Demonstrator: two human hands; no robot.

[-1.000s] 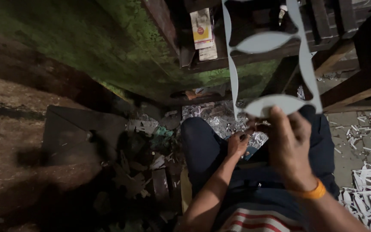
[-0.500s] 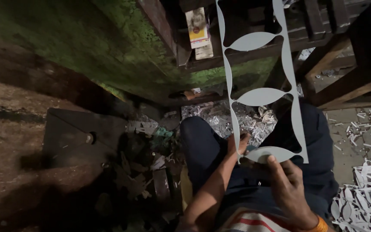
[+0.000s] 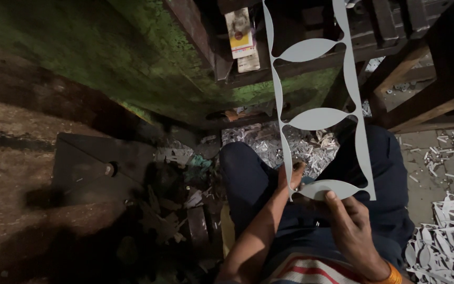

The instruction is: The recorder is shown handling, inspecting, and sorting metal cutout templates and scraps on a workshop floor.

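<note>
Punched metal strip (image 3: 319, 105) held upright over lap, bottom end pinched in both hands. Right hand (image 3: 350, 226) grip clenched on lowest leaf-shaped web; left hand (image 3: 290, 176) grasping left edge. Scrap cuttings (image 3: 290, 147) on floor beyond knees.

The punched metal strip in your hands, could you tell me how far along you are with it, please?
Done: a pile of spent strips lies at the right, with scrap clippings on the floor ahead. In hand: the left hand and right hand both grip the bottom end of one punched strip, held up toward the green machine. What is left cannot be judged; no unpunched stock is visible.
</note>
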